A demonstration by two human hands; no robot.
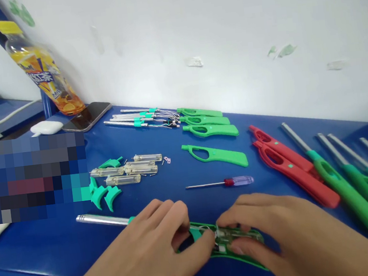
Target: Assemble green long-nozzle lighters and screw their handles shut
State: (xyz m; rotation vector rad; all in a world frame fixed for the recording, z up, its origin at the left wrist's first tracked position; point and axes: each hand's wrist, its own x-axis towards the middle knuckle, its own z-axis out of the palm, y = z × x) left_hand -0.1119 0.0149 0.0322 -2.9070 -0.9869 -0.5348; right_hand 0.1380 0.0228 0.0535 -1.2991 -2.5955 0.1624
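Observation:
An opened green lighter shell [251, 261] lies in front of me, with a metal tube [103, 220] sticking out to its left. My left hand [163, 246] is closed on the shell's trigger end, its thumb by the thin wires and the teal trigger [195, 233]. A clear fuel tank [239, 234] sits in the handle part, with my right hand [273, 225] pinching it between thumb and fingers. My palms hide part of the tube and shell. Beyond my hands lies a screwdriver [232, 181] with a purple and red handle.
Several clear fuel tanks [123, 180] and teal triggers [112, 197] lie at left. Farther back are wired metal tubes [125, 123] and green half shells [229, 155]. Red shells [301, 177] and green lighters [353, 198] lie at right. A drink bottle [46, 76] stands by a phone [88, 116].

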